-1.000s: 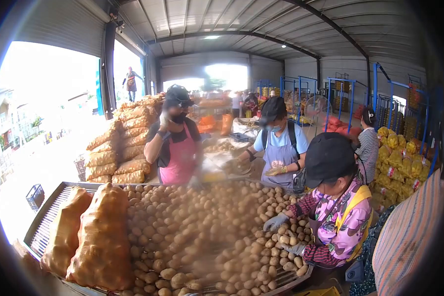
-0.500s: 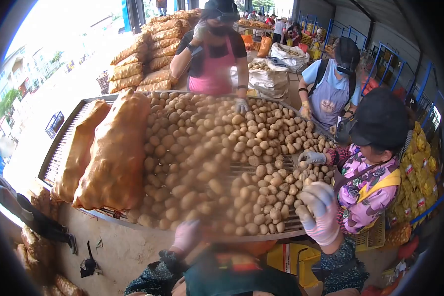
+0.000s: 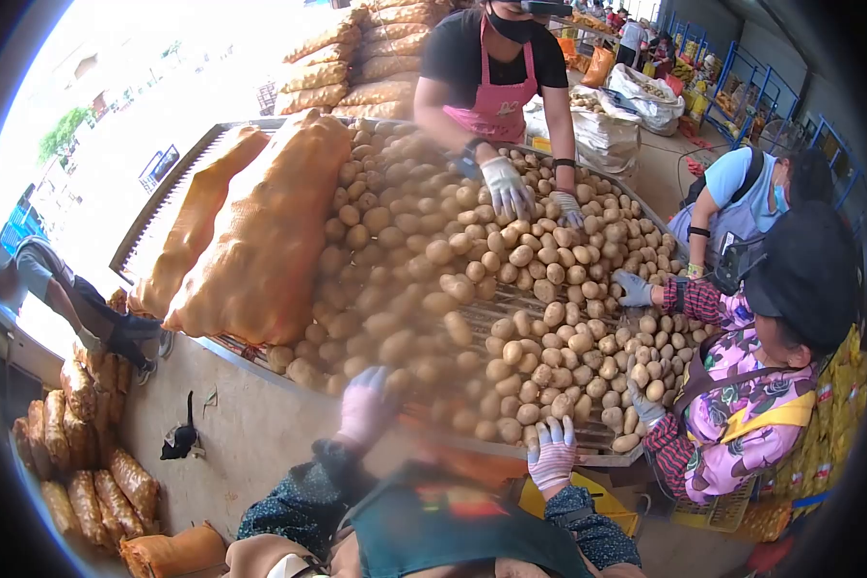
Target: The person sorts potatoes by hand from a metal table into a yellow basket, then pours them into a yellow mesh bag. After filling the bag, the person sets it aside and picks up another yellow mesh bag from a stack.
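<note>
Many potatoes [image 3: 414, 289] lie spread on a slatted metal table [image 3: 491, 318], their middle part blurred in the view. My left hand [image 3: 364, 407], in a pale pink glove, is at the table's near edge beside potatoes; blur hides whether it touches them. My right hand [image 3: 552, 453], in a striped glove, rests at the near edge against the potatoes, fingers spread, holding nothing. Two full net sacks [image 3: 260, 241] lie on the table's left part.
Across the table a person in a pink apron [image 3: 496, 101] has both gloved hands on potatoes. Two more people [image 3: 742, 376] [image 3: 756, 188] stand at the right. Stacked sacks [image 3: 91, 433] and a black cat [image 3: 180, 435] are on the floor at lower left.
My right hand has moved down and left to the table edge, its fingers now spread. The person opposite has lowered a hand from the face to the potatoes. The view has shifted.
</note>
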{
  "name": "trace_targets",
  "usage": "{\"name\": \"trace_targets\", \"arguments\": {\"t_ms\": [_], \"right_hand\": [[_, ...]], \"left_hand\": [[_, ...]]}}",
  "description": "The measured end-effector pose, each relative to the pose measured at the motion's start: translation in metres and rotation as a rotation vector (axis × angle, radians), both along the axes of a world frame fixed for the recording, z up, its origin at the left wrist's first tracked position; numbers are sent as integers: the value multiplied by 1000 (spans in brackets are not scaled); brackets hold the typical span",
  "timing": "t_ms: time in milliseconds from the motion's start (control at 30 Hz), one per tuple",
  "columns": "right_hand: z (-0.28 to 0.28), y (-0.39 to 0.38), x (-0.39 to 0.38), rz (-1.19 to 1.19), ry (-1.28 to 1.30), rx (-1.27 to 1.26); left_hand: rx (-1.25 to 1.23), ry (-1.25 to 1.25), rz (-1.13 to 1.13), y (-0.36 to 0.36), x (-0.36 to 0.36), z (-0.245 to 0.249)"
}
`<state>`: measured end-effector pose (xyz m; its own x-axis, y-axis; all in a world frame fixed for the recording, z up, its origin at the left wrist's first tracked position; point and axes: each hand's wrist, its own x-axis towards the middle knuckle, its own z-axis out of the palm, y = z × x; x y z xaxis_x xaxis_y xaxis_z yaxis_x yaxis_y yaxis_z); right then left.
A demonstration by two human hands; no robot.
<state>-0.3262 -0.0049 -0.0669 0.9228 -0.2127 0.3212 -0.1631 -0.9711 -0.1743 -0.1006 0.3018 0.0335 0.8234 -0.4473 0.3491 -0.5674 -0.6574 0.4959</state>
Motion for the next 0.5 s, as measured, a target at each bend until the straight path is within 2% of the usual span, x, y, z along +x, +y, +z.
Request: {"name": "trace_targets", "arguments": {"t_ms": [167,233,367,433,467,500], "right_hand": [[6,6,-1,-11,4,4],[-9,2,-4,-22,19,36],[-5,2,-1,-39,30,5],[14,9,1,-103,53,68],[-16,-2,0,-45,44,50],[-5,-1,3,-35,-37,49]], "left_hand": [[303,191,85,-18,29,24],[213,186,134,-26,50,0],[400,88,236,-48,83,-28],[480,133,224,-56,91,-30],[521,155,217,-60,95,-31],[508,185,241,-63,99,-42]]}}
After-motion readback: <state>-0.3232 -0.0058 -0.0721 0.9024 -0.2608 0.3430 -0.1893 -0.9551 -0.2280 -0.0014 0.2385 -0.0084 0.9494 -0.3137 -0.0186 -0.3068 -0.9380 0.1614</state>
